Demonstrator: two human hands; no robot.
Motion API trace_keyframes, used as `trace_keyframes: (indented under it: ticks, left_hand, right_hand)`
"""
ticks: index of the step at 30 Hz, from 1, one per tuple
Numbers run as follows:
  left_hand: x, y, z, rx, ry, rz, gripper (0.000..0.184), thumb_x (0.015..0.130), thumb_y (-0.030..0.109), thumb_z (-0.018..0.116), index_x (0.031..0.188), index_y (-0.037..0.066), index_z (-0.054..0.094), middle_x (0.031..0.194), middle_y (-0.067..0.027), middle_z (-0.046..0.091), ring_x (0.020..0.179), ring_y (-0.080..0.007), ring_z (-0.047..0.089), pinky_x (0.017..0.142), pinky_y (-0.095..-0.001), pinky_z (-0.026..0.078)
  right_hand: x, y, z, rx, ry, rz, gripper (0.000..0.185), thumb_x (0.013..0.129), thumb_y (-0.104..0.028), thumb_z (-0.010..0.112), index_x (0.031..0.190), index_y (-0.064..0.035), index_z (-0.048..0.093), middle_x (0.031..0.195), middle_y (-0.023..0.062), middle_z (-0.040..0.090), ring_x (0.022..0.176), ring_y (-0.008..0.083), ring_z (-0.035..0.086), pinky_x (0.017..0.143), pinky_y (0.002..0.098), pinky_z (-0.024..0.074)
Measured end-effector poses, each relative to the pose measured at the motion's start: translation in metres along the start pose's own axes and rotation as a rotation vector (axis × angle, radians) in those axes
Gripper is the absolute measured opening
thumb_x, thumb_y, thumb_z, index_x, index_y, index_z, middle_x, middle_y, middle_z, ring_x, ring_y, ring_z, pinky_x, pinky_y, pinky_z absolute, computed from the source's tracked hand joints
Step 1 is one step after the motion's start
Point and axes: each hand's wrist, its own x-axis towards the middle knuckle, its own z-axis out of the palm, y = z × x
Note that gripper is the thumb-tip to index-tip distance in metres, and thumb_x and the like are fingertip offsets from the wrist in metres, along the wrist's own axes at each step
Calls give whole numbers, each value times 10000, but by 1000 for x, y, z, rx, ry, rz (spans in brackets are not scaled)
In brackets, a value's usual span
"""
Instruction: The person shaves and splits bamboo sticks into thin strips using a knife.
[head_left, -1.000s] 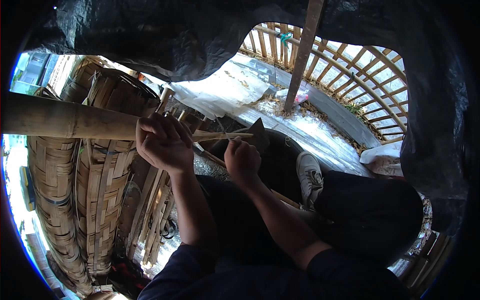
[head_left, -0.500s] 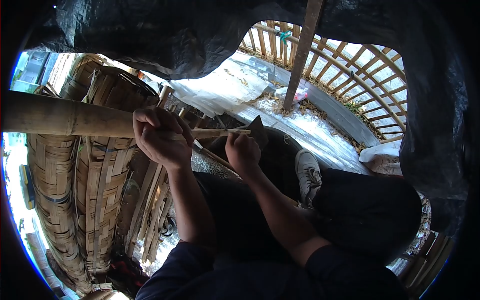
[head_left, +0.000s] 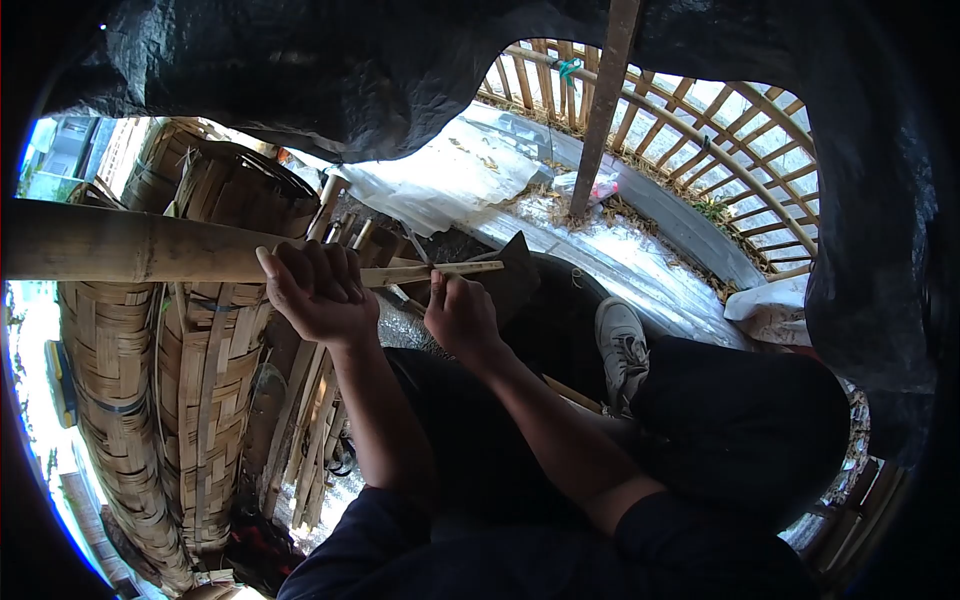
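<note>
My left hand (head_left: 322,292) is closed around a length of bamboo, between a thick bamboo pole (head_left: 140,245) on the left and a pale narrow strip (head_left: 475,267) sticking out on the right. Whether pole and strip are one piece is hidden by the hand. My right hand (head_left: 462,315) is a fist at the strip, thumb against it. From that fist a thin grey blade (head_left: 414,240), seemingly a knife, points up and left across the strip; its handle is hidden. Behind the strip's tip stands a dark pointed piece (head_left: 517,270).
Tall woven bamboo baskets (head_left: 200,400) stand at the left, with bamboo sticks (head_left: 310,440) beside them. A shoe (head_left: 622,350) is at the right. Black plastic sheeting (head_left: 300,90) hangs above, a post (head_left: 605,110) crosses it, and a bamboo lattice (head_left: 690,150) lies beyond.
My right hand has slid left along the strip, toward my left hand, and the thin blade has shifted with it. My left hand sits slightly lower, still closed.
</note>
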Motion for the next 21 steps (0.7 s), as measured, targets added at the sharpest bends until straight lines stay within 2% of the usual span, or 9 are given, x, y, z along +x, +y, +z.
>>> trace_keyframes:
  ticks: [1,5,9,11,13,15,17,19,21]
  left_hand:
    - [0,1,0,15,68,-9,466,1005,388,332,594,171,297,417,45,232,299,-46,172,290,-201,165]
    - [0,-1,2,10,65,-29,452,1000,357,338,590,174,285,413,45,220,302,-47,164,288,-205,162]
    - [5,0,-10,19,84,-25,455,996,360,344,586,175,283,417,48,214,306,-54,153,288,-206,159]
    - [7,0,-16,16,87,-20,455,996,362,346,585,176,282,419,49,213,307,-56,150,289,-206,157]
    - [9,-2,-19,-44,78,-39,450,997,361,345,589,176,293,420,48,225,306,-55,158,289,-203,163]
    - [8,-1,-10,-29,70,-39,449,996,363,346,592,175,296,420,47,227,306,-54,161,288,-203,165]
    - [5,1,-8,-15,59,-42,448,996,365,348,594,174,298,420,46,229,306,-52,163,288,-203,168]
    - [5,0,-9,-5,28,-37,448,986,363,360,582,177,304,429,41,230,313,-61,173,293,-210,180]
    - [8,-2,-15,-29,35,-40,446,986,363,358,585,175,303,430,40,230,315,-60,174,293,-210,178]
  right_hand:
    - [-2,-6,-3,0,-1,-2,404,961,-238,432,661,-18,589,604,234,607,648,411,645,614,506,528]
    - [-22,-45,-9,-34,-84,16,368,966,-240,417,772,17,596,667,267,620,680,414,650,639,511,528]
    - [-8,8,11,-76,37,-57,333,960,-242,439,795,9,583,662,228,626,643,414,640,624,528,518]
    - [-7,15,13,-48,-26,-54,322,959,-244,445,807,3,585,658,213,626,611,409,631,615,525,519]
    - [-17,-22,0,-95,-54,-69,321,956,-241,441,803,2,582,651,218,623,612,410,634,612,524,522]
    - [-28,-53,-10,-5,-80,-69,345,958,-242,414,797,18,575,658,236,625,648,430,637,623,526,524]
    - [-22,-22,9,-23,5,-39,353,961,-244,401,809,28,567,670,255,624,666,435,638,645,526,524]
    - [-7,16,15,-23,-9,-12,350,960,-238,409,800,18,585,669,254,619,682,435,634,657,530,510]
    - [-4,16,13,-20,-24,20,347,958,-232,416,791,9,602,668,253,614,699,434,630,668,535,495]
